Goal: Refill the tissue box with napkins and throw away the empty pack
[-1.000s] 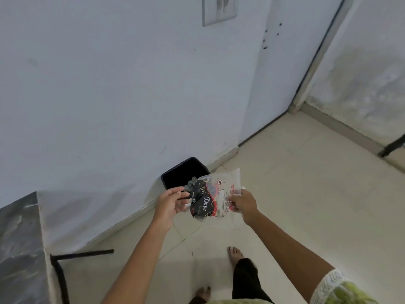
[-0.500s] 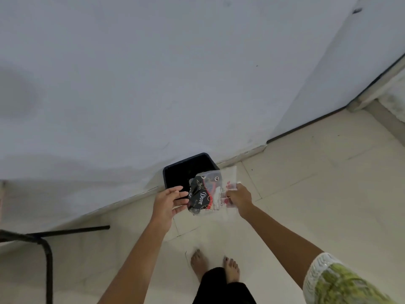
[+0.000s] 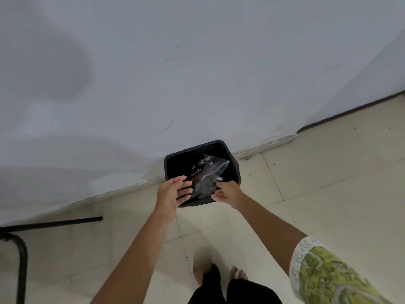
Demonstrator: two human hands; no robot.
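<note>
The empty napkin pack (image 3: 207,172), clear plastic with black and red "Dove" print, lies inside the black square bin (image 3: 169,163) on the floor against the white wall. My left hand (image 3: 173,190) hovers over the bin's near left rim, fingers spread, holding nothing. Over the near right rim, my right hand (image 3: 226,191) is also open, fingertips just short of the pack. The tissue box is not in view.
Pale floor tiles (image 3: 317,194) spread to the right and toward me. A black metal frame leg (image 3: 22,260) stands at the lower left, with a bar along the floor. My bare feet (image 3: 238,274) are directly below the bin.
Both hands carried the pack forward over the bin and let go of it; it now lies inside. The view tilted down and closer to the bin.
</note>
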